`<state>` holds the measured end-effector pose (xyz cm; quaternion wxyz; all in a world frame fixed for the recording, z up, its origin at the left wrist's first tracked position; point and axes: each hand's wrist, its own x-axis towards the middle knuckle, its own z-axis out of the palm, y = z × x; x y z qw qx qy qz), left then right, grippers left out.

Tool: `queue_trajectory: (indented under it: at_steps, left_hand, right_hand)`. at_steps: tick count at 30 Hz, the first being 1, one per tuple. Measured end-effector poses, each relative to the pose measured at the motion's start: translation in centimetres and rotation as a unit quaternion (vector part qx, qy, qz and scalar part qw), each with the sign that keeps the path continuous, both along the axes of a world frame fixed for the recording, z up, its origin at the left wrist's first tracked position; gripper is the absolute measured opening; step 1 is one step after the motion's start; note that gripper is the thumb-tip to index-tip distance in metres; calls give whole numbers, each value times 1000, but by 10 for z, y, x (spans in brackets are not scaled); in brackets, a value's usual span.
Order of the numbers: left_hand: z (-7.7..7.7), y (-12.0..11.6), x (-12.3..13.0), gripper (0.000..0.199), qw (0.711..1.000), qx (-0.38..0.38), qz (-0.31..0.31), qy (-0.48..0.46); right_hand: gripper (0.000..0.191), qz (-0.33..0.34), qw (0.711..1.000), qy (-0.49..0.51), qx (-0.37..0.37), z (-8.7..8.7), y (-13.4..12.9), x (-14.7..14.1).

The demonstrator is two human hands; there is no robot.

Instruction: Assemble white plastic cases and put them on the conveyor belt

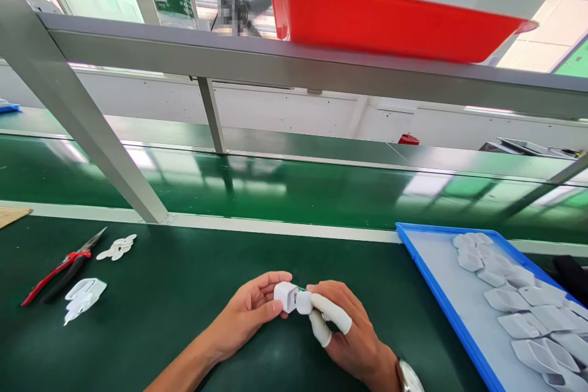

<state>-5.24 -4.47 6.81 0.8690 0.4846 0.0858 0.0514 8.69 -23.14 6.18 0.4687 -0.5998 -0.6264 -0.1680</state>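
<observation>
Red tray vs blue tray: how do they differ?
The red tray sits up on the overhead shelf rail, tilted; the blue tray lies flat on the green bench at the right. The blue tray holds rows of white plastic parts; the red tray's contents cannot be seen from below. Both are shallow plastic trays with raised rims.

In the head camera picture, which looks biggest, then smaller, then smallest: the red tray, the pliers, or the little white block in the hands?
1. red tray
2. pliers
3. white block, held by both hands

The tray's real size is unsure, since distance from the camera differs.
</observation>
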Motion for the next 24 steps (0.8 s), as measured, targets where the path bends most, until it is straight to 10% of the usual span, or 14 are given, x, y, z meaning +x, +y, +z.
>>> queue_trajectory:
  at_steps: [24]
  left_hand:
    - [3,-6,6,42,999,-44,-2,21]
  right_hand:
    - [61,-1,999,22,-40,8,0,-8]
